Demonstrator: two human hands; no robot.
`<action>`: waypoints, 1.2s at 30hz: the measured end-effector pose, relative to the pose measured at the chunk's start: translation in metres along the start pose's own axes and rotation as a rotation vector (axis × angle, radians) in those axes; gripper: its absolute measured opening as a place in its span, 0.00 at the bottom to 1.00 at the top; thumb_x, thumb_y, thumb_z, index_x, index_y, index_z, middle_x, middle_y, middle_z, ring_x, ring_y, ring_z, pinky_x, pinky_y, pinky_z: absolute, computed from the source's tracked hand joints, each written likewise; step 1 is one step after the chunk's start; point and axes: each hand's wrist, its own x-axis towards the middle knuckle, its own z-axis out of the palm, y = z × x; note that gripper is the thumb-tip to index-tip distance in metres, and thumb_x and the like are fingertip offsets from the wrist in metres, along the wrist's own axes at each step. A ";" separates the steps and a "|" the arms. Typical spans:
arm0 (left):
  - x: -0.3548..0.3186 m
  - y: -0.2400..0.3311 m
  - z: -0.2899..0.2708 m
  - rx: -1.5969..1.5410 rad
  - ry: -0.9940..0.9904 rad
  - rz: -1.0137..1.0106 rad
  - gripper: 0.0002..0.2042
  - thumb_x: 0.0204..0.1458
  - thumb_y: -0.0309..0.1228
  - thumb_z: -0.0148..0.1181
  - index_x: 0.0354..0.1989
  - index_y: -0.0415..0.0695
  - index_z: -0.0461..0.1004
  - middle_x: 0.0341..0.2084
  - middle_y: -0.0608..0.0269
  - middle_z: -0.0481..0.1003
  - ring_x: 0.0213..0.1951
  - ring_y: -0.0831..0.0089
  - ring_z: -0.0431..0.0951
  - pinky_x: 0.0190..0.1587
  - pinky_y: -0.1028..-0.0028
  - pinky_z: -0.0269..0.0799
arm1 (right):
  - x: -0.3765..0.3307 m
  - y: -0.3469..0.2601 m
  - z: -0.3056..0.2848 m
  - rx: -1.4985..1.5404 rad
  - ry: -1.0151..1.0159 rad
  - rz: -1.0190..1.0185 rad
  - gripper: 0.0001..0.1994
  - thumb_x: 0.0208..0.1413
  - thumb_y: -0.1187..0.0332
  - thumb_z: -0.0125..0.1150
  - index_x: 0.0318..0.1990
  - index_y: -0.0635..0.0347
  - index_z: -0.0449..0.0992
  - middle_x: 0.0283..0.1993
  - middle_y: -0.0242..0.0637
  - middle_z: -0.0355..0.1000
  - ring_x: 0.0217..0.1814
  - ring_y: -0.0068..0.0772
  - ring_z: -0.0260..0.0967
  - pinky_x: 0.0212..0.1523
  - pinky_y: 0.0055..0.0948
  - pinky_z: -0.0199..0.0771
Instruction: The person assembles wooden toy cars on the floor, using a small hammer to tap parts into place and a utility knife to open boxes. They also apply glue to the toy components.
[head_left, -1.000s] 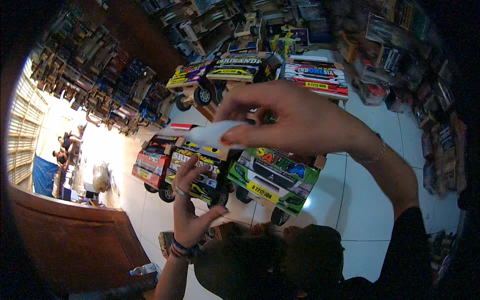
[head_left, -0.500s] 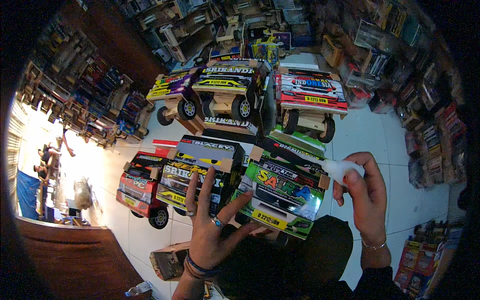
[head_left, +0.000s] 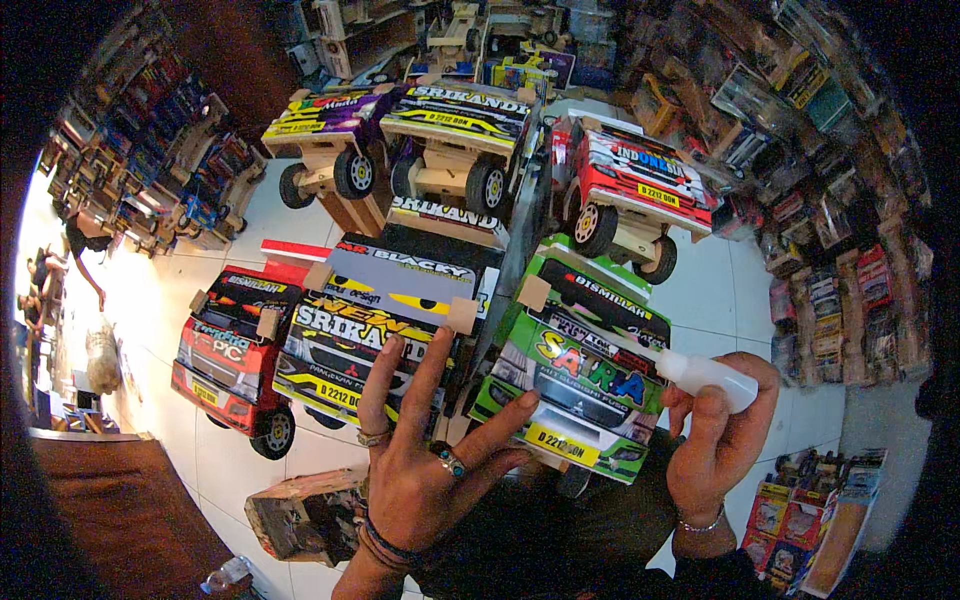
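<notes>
My right hand grips a small white squeeze bottle. Its thin nozzle points left across the upper front of a green toy truck; whether the tip touches it I cannot tell. My left hand has its fingers spread: the index finger rests at the green truck's left side, and two others lie against the front of a black and grey toy truck. A small wooden tab sticks out at the green truck's upper left corner. The matching right side is partly hidden by the bottle and my right hand.
A red and black toy truck stands at the left. Behind are a purple and yellow truck, a black and yellow one and a red and white one. A wooden block lies on the tiled floor.
My right hand has moved lower, and the bottle is now tilted with its nozzle over the green truck's front. My left hand stays spread on the two trucks. The view has shifted.
</notes>
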 end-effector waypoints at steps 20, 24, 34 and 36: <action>0.000 0.001 -0.006 -0.008 -0.056 -0.023 0.30 0.39 0.41 0.78 0.56 0.77 0.79 0.71 0.52 0.60 0.72 0.44 0.51 0.71 0.57 0.52 | -0.014 0.001 -0.008 -0.552 -0.193 -0.212 0.19 0.66 0.60 0.58 0.50 0.67 0.64 0.37 0.45 0.74 0.32 0.28 0.75 0.35 0.27 0.77; 0.000 0.002 -0.005 0.004 -0.049 -0.020 0.30 0.39 0.41 0.78 0.56 0.77 0.79 0.71 0.52 0.60 0.72 0.44 0.51 0.71 0.57 0.52 | -0.013 -0.002 -0.007 -0.492 -0.179 -0.122 0.18 0.58 0.61 0.66 0.46 0.68 0.75 0.34 0.48 0.79 0.33 0.35 0.80 0.37 0.33 0.81; 0.001 0.003 -0.005 0.017 -0.058 -0.036 0.29 0.39 0.41 0.77 0.54 0.77 0.80 0.71 0.52 0.61 0.71 0.44 0.52 0.70 0.59 0.53 | -0.017 0.003 -0.006 -0.473 -0.182 -0.156 0.22 0.66 0.55 0.58 0.50 0.67 0.64 0.37 0.42 0.72 0.29 0.27 0.73 0.35 0.27 0.74; 0.001 0.003 -0.005 0.000 -0.049 -0.034 0.29 0.39 0.41 0.78 0.54 0.77 0.80 0.70 0.52 0.61 0.71 0.44 0.53 0.70 0.59 0.53 | -0.019 0.001 -0.006 -0.476 -0.173 -0.121 0.22 0.66 0.54 0.58 0.50 0.67 0.65 0.39 0.43 0.71 0.31 0.28 0.73 0.35 0.27 0.73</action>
